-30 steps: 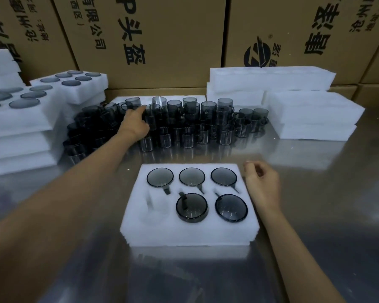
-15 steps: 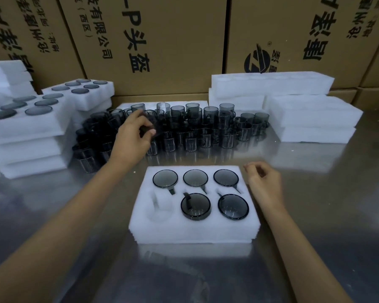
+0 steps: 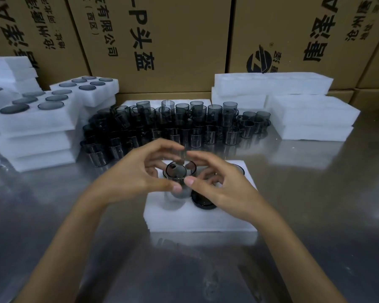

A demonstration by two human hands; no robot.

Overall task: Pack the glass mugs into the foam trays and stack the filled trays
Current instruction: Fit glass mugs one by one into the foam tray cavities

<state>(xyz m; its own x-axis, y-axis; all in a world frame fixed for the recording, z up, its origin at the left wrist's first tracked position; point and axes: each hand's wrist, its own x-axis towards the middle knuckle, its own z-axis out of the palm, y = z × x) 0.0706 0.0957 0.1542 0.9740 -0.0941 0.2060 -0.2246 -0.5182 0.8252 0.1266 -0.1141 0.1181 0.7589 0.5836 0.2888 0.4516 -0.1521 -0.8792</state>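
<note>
Gripping smoky mug [image 3: 176, 174] btwn both hands, left [image 3: 136, 176] & right [image 3: 219, 184] curled round it, over foam tray [image 3: 201, 219].

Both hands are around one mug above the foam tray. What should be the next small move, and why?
Probably lower the mug into the empty front-left pocket of the foam tray. The left hand and right hand hold it just above that pocket, and the neighbouring front pocket already holds a mug.
</note>
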